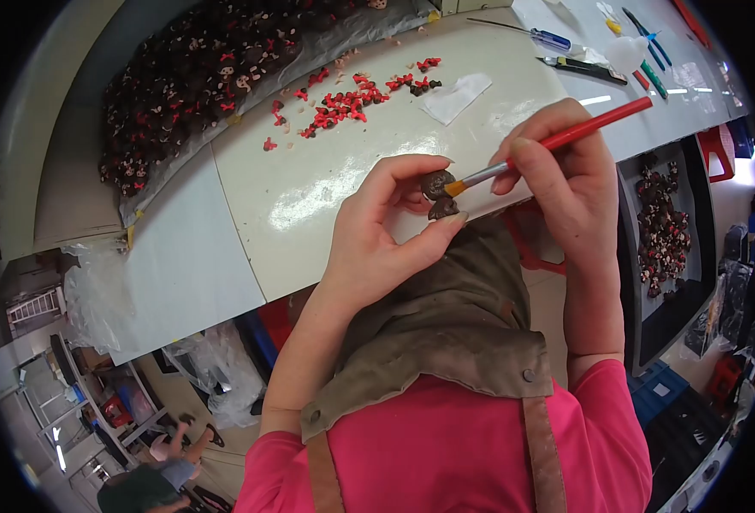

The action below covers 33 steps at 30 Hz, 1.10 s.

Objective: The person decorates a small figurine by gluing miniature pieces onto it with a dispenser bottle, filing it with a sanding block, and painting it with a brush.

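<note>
Between the thumb and fingers of my left hand is a small dark brown figurine piece, with a rounded upper part and a narrower lower part. My right hand grips a red-handled paintbrush like a pen. The brush's yellowish bristles touch the piece or lie right against it; I cannot tell which. Both hands are above the front edge of the cream tabletop. Beyond them, many small red and dark pieces lie scattered near a folded white tissue.
A large heap of dark, red and pale figurine parts fills a plastic-lined tray at the back left. A screwdriver, a cutter knife and pliers lie back right. A black tray of parts stands at right. Another person is lower left.
</note>
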Available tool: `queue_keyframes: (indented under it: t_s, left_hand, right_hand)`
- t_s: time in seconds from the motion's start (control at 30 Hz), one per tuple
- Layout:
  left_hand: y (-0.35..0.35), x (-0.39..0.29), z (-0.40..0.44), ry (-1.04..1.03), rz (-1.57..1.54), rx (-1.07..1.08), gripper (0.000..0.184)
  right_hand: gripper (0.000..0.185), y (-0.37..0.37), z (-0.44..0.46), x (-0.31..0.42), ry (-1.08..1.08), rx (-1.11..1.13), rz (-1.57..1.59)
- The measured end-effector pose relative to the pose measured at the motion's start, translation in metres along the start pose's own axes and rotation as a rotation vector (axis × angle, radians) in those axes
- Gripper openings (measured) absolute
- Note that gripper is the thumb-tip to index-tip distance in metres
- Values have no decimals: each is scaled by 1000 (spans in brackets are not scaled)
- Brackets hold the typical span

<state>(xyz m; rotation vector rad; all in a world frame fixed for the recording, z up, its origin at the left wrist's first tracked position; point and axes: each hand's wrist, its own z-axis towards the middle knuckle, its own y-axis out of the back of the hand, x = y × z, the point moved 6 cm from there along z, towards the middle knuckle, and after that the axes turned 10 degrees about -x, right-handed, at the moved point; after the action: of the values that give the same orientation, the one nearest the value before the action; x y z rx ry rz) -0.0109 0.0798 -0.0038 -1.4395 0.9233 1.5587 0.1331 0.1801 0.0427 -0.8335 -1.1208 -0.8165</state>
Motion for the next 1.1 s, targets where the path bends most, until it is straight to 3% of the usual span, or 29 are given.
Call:
queue_keyframes:
  t_s: [0.2,0.33,0.53,0.63,0.77,0.9,1.1]
  left_hand:
    - [-3,-2,0,-26,-41,2,47]
    - [-1,-3,0,-27,29,13,48]
    - [-2,-1,0,-6,-9,9,48]
    - [-2,0,0,-20,-9,12,48]
    - [-2,-2,0,-73,32,18,48]
    - [-2,-4,0,-52,54,23,47]
    - [-4,-11,0,-59,110,46,45]
  right_hand:
    - [10,-20,3,0,70,111,-151]
    - [11,-5,5,3,-19,77,-79]
    - [8,11,9,10,50,66,-87]
    - [8,-2,4,8,46,104,-15]
    - [4,-15,-1,4,37,241,-182]
    - [6,16,6,-3,39,95,-247]
    - [5,21,4,4,83,34,-73]
